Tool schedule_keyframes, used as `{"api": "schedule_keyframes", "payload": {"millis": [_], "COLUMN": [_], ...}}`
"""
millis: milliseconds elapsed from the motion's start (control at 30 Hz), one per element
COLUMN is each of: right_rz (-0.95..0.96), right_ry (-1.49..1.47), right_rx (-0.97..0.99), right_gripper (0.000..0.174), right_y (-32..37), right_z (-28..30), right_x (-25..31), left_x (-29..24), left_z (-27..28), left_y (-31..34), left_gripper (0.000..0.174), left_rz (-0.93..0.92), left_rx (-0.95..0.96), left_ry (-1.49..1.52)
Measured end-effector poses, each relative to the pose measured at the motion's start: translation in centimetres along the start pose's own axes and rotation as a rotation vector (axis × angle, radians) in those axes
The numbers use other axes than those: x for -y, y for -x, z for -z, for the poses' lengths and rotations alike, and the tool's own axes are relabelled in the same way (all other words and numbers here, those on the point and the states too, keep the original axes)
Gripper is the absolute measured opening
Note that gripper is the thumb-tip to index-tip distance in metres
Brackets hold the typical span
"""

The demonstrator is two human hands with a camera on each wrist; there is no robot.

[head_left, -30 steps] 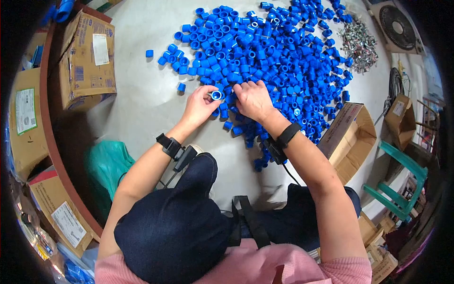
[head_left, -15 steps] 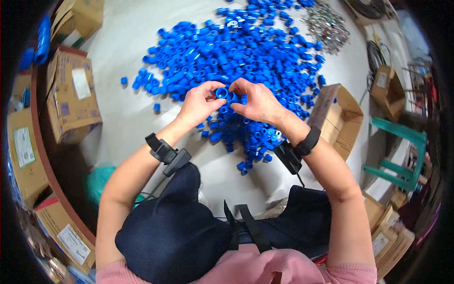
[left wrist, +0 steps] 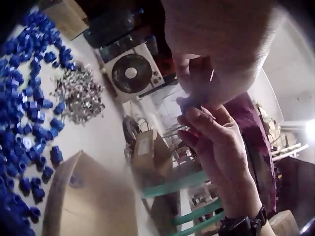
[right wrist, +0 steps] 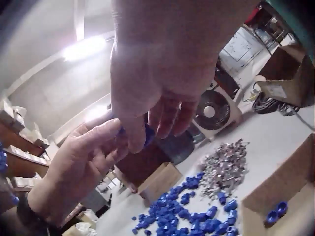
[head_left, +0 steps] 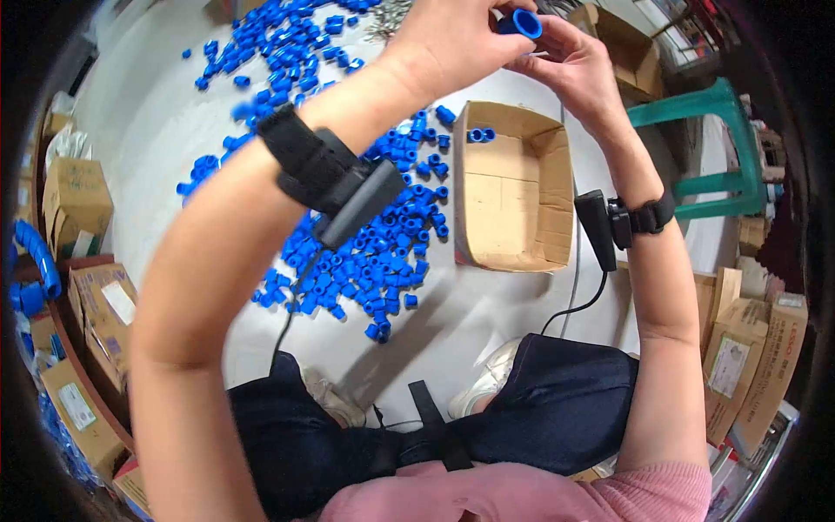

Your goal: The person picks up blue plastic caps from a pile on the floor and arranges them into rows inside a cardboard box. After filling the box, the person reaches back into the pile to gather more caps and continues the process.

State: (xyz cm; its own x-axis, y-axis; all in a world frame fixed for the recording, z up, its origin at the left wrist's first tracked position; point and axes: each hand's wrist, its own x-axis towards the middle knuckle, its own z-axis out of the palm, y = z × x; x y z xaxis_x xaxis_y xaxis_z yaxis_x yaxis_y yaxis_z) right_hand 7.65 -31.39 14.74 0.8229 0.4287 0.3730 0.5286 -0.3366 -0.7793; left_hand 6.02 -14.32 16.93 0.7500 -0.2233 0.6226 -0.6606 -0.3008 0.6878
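Observation:
Both hands are raised together above the far side of the open cardboard box. My left hand [head_left: 452, 48] pinches a blue pipe fitting [head_left: 525, 23] between thumb and fingers, its round open end facing the head camera. Close against it, my right hand [head_left: 583, 74] has thumb and fingers curled at the fitting's side. In the right wrist view, blue plastic [right wrist: 149, 133] shows between the two hands, mostly hidden by the fingers. Two blue fittings [head_left: 480, 135] lie inside the cardboard box [head_left: 504, 209] below.
A wide pile of blue fittings [head_left: 374, 252] covers the floor left of the box. Small metallic pieces [right wrist: 226, 167] lie heaped beyond it. A green plastic stool [head_left: 739, 148] stands at the right. Cartons [head_left: 83, 209] line the left side, and a fan [left wrist: 131, 73] stands farther back.
Both hands have moved from over the pile up and right, past the box, with blue fitting held. The head view has swung right, so the box now sits near the middle.

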Motion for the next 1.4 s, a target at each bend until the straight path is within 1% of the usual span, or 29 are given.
{"api": "schedule_keyframes", "payload": {"millis": [33, 67, 133, 167, 200, 267, 300, 333, 367, 400, 467, 500, 567, 667, 700, 800, 867, 933, 1067, 1167, 1233, 1267, 1333, 1400], "right_rz": [-0.013, -0.027, -0.18, -0.18, -0.18, -0.455, -0.468, -0.357, -0.371, -0.388, -0.631, -0.671, -0.712, -0.808, -0.821, -0.843, -0.855, -0.935, -0.944, -0.949, -0.879, -0.881, -0.801, -0.808], "right_ry": [0.021, 0.045, 0.119, 0.193, 0.265, 0.245, 0.148, 0.111, 0.193, 0.274, 0.282, 0.298, 0.296, 0.3, 0.295, 0.306, 0.321, 0.337, 0.337, 0.306, 0.266, 0.267, 0.218, 0.185], "right_rx": [-0.005, -0.009, -0.003, -0.003, 0.001, 0.073, 0.076, -0.02, -0.02, -0.02, 0.012, 0.006, -0.032, -0.049, -0.05, -0.064, -0.074, -0.039, -0.044, -0.055, -0.051, -0.052, -0.04, -0.054], "right_gripper": [0.028, 0.028, 0.031, 0.031, 0.032, 0.028, 0.026, 0.031, 0.031, 0.032, 0.032, 0.034, 0.035, 0.035, 0.034, 0.034, 0.035, 0.036, 0.037, 0.033, 0.033, 0.033, 0.031, 0.03], "right_y": [0.4, 1.2, 3.1, 4.1, 5.2, 7.1, 8.3, 10.1, 11.2, 12.2, 13.4, 13.8, 14.2, 13.6, 13.5, 12.9, 12.6, 12.0, 11.5, 11.7, 11.9, 12.0, 12.1, 12.2], "right_z": [0.7, 1.2, 1.5, 1.6, 1.5, 1.3, 1.0, 0.4, 0.0, -0.2, -0.8, -1.2, -1.8, -2.7, -2.9, -4.0, -4.6, -4.8, -5.3, -5.6, -5.6, -5.6, -5.5, -5.5], "right_x": [-1.5, -3.0, -4.4, -5.7, -7.1, -8.7, -10.4, -13.4, -14.8, -15.6, -16.1, -16.7, -18.1, -19.3, -19.7, -20.6, -21.2, -20.8, -20.4, -21.1, -21.6, -21.8, -21.8, -21.7], "left_x": [1.4, 2.7, 4.0, 4.6, 5.1, 6.8, 7.5, 7.8, 7.7, 7.9, 8.6, 8.9, 9.6, 10.5, 10.7, 11.1, 11.2, 10.9, 11.2, 11.9, 12.4, 12.6, 12.7, 12.5], "left_z": [-1.6, -3.5, -6.3, -7.6, -8.6, -10.8, -12.2, -13.3, -14.1, -15.0, -16.9, -17.6, -18.8, -19.5, -19.8, -19.8, -19.9, -19.9, -20.4, -20.9, -21.1, -21.2, -21.4, -21.6], "left_y": [0.3, 1.1, 3.0, 4.0, 4.9, 6.7, 7.8, 8.6, 9.2, 9.9, 11.6, 12.2, 13.4, 14.6, 14.8, 15.3, 15.3, 15.1, 15.2, 15.5, 15.6, 15.7, 15.7, 15.4], "left_gripper": [0.029, 0.029, 0.031, 0.031, 0.03, 0.028, 0.027, 0.025, 0.023, 0.023, 0.023, 0.023, 0.024, 0.026, 0.029, 0.031, 0.032, 0.031, 0.03, 0.029, 0.028, 0.028, 0.027, 0.025], "left_rz": [-0.065, 0.044, 0.22, 0.29, 0.366, 0.452, 0.478, 0.501, 0.481, 0.5, 0.522, 0.519, 0.664, 0.665, 0.768, 0.802, 0.798, 0.834, 0.83, 0.824, 0.853, 0.853, 0.821, 0.829], "left_rx": [0.029, 0.015, 0.027, 0.037, 0.121, 0.218, 0.24, 0.261, 0.294, 0.309, 0.285, 0.29, 0.239, 0.199, 0.226, 0.242, 0.248, 0.23, 0.208, 0.177, 0.167, 0.168, 0.138, 0.133], "left_ry": [-0.082, -0.074, 0.02, 0.032, -0.049, -0.04, -0.048, -0.057, -0.11, -0.114, -0.22, -0.219, -0.242, -0.291, -0.328, -0.329, -0.351, -0.338, -0.331, -0.333, -0.332, -0.331, -0.336, -0.315]}}
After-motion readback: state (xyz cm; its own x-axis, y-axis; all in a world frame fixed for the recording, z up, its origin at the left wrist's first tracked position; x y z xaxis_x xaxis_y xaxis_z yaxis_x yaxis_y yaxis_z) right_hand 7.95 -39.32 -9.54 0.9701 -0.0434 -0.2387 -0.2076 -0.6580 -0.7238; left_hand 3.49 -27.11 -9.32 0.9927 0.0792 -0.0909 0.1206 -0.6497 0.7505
